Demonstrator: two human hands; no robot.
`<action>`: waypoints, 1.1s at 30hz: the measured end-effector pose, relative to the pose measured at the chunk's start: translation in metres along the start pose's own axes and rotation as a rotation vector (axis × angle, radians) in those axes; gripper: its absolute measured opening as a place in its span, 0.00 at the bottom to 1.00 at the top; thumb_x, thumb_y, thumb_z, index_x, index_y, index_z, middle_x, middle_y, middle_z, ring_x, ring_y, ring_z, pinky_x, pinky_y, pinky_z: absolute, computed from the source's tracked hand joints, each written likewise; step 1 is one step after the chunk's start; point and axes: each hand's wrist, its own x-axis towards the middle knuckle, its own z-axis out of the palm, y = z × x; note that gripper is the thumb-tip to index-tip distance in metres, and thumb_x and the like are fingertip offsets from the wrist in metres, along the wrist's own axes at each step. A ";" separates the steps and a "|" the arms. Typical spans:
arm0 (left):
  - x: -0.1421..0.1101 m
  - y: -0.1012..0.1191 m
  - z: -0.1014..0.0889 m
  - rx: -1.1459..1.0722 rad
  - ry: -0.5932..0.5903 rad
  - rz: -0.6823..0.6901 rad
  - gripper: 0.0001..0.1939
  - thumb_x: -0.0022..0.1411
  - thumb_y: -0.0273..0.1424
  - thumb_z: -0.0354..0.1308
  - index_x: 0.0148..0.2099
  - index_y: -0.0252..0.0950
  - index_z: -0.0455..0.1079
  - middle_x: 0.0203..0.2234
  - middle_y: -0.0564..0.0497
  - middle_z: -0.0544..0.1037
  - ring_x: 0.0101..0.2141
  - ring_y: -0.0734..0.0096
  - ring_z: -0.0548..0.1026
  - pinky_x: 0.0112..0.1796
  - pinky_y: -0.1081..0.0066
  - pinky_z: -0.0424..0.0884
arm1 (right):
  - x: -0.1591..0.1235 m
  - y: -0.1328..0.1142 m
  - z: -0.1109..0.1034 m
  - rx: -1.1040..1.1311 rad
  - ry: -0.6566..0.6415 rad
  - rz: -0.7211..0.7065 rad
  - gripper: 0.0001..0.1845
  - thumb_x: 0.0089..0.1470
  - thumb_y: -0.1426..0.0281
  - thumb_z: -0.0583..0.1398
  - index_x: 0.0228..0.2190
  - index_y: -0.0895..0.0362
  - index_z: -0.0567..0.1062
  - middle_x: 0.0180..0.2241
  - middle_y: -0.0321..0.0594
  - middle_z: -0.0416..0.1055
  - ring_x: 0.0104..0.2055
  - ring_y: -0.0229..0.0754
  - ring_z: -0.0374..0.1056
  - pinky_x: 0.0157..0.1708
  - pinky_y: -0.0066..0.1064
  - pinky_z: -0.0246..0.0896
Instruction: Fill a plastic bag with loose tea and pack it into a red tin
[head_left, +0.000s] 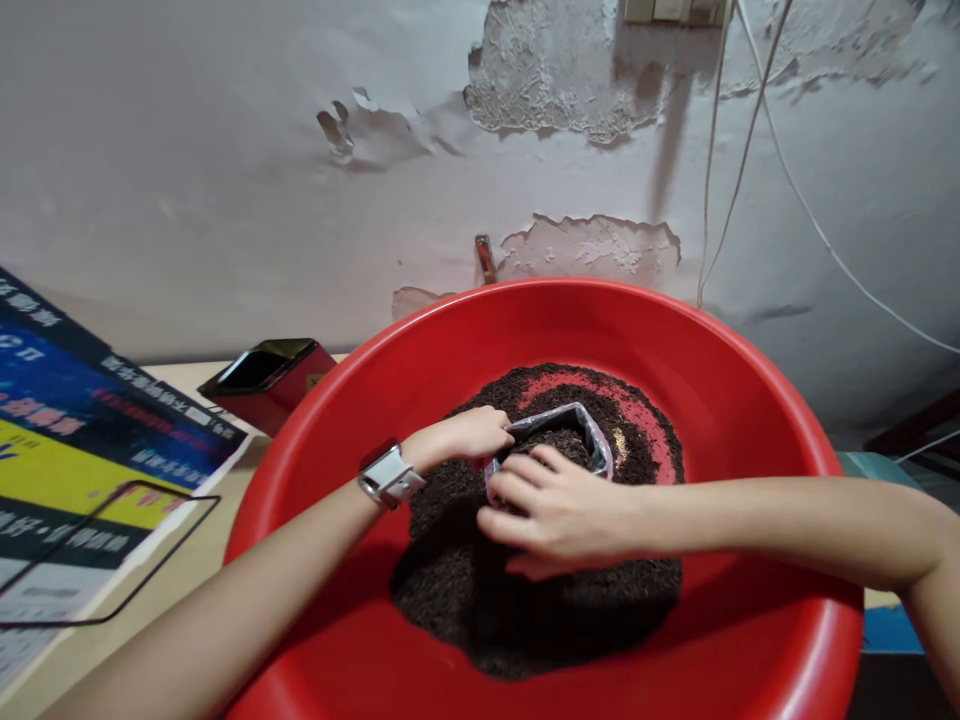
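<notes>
From where I'm standing, I'm counting two hands: one left hand (484, 432) and one right hand (551, 510). One watch (390, 475) is showing. One red basin (585, 325) is holding one bag (599, 442) and one spread of soil (450, 590). On the left, one box (292, 388), one printed sheet (75, 440) and one wire frame (45, 626) are lying. At the far wall, three strands of cord (763, 85) are hanging.

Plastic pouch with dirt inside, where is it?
In the head view, right of centre: the plastic pouch stands amid dark soil in the red tub, with the left hand at its left edge and the right hand over its near side.
</notes>
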 end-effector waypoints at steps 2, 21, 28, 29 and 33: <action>-0.001 0.001 -0.001 0.020 0.016 0.006 0.14 0.51 0.31 0.44 0.24 0.31 0.68 0.20 0.45 0.74 0.18 0.72 0.66 0.20 0.75 0.58 | -0.005 -0.017 0.007 0.070 0.005 -0.169 0.18 0.56 0.61 0.49 0.43 0.59 0.65 0.44 0.50 0.61 0.46 0.47 0.57 0.44 0.43 0.52; 0.000 -0.001 -0.001 -0.010 -0.012 0.033 0.13 0.49 0.32 0.43 0.21 0.33 0.65 0.16 0.48 0.71 0.18 0.73 0.66 0.20 0.75 0.59 | -0.040 -0.047 0.080 0.714 -0.929 0.489 0.49 0.45 0.44 0.50 0.57 0.67 0.53 0.54 0.66 0.55 0.53 0.65 0.58 0.45 0.52 0.58; 0.002 -0.006 0.002 0.005 0.023 0.072 0.13 0.49 0.32 0.44 0.21 0.32 0.65 0.15 0.49 0.70 0.17 0.74 0.65 0.19 0.75 0.57 | -0.043 -0.065 0.086 0.894 -0.753 0.694 0.36 0.41 0.51 0.56 0.48 0.62 0.66 0.41 0.52 0.70 0.41 0.54 0.69 0.35 0.39 0.65; 0.002 -0.006 0.002 0.007 0.022 0.072 0.13 0.50 0.32 0.44 0.21 0.32 0.65 0.15 0.48 0.70 0.17 0.74 0.65 0.19 0.75 0.56 | -0.041 -0.065 0.084 0.929 -0.743 0.693 0.33 0.42 0.53 0.56 0.46 0.60 0.67 0.39 0.49 0.71 0.38 0.51 0.69 0.32 0.36 0.65; 0.000 -0.003 0.001 0.030 0.032 0.066 0.13 0.50 0.32 0.44 0.22 0.32 0.66 0.17 0.47 0.72 0.17 0.74 0.65 0.19 0.75 0.56 | -0.023 -0.060 0.061 0.940 -0.640 0.587 0.28 0.46 0.52 0.54 0.44 0.57 0.69 0.32 0.44 0.71 0.32 0.45 0.69 0.24 0.29 0.60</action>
